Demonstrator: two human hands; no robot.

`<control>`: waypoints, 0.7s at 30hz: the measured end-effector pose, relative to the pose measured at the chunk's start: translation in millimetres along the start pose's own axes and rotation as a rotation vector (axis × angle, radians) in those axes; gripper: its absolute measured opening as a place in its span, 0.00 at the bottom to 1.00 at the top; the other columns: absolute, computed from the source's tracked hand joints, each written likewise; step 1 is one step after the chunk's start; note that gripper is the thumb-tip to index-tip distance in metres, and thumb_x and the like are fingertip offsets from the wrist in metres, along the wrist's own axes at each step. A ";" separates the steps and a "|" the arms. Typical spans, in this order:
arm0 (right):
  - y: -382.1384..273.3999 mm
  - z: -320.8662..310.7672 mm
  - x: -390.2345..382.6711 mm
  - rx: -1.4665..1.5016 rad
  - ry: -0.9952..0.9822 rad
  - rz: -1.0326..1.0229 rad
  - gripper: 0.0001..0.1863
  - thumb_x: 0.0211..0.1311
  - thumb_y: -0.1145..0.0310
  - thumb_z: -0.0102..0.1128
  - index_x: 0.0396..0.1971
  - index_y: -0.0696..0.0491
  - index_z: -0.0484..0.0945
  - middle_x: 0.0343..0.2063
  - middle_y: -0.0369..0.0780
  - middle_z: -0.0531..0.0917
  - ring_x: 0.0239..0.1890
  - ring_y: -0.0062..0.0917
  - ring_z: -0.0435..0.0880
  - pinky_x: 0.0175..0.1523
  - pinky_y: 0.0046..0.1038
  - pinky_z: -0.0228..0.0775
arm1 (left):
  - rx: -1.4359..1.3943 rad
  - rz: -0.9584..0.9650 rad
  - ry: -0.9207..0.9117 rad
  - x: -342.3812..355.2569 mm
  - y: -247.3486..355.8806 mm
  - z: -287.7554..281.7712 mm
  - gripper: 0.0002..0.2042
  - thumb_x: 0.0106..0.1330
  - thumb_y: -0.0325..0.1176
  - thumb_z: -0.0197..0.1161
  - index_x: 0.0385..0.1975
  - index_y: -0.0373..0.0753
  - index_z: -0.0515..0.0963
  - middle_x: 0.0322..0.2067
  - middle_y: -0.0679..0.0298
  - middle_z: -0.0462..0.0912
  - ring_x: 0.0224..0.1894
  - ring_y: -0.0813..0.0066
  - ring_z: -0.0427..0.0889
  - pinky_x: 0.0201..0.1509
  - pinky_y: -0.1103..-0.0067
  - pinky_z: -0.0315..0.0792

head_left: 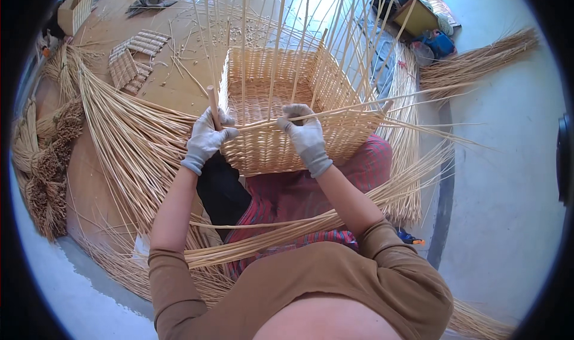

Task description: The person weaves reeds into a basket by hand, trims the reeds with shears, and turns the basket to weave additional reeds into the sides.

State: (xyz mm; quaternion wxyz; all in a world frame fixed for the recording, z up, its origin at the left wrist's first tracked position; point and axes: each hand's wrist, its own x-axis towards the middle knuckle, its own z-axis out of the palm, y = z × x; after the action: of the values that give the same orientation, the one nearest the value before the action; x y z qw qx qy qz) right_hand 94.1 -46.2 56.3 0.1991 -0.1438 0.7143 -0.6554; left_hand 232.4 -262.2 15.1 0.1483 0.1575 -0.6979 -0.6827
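A half-woven rectangular wicker basket (pixel 287 153) stands tilted in front of me, against my lap. Thin upright stakes (pixel 274 59) rise from its near side and fan out beyond it. My left hand (pixel 203 139), in a pale work glove, is closed around a thick corner post (pixel 213 104) at the basket's near left corner. Also gloved, my right hand (pixel 306 139) has its fingers curled over the near rim, closed on a pale willow rod (pixel 347 111) laid along that rim. The rod's loose end reaches out to the right. Its fingertips are partly hidden behind the weave.
A bundle of rods (pixel 128 136) spreads at left beside brushy sheaves (pixel 51 160). More rods (pixel 281 238) lie across my lap. Another bundle (pixel 481 59) rests at far right, near a blue container (pixel 439 43). A slatted woven piece (pixel 134 59) lies at far left.
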 end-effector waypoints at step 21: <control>42.0 15.9 -0.1 0.352 -0.046 -0.471 0.05 0.78 0.72 0.43 0.39 0.54 0.68 0.28 0.35 0.73 0.32 0.20 0.75 0.50 0.37 0.79 | 0.173 0.132 0.510 14.0 -38.5 23.5 0.25 0.47 0.42 0.84 0.29 0.39 0.70 0.29 0.67 0.82 0.30 0.80 0.79 0.40 0.79 0.76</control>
State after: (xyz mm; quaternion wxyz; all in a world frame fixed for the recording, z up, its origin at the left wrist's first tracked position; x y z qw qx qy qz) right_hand 104.0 -56.0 13.5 0.0795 -0.2836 0.5317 -0.7941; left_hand 210.4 -247.5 -24.1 0.3492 0.2904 -0.7026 -0.5478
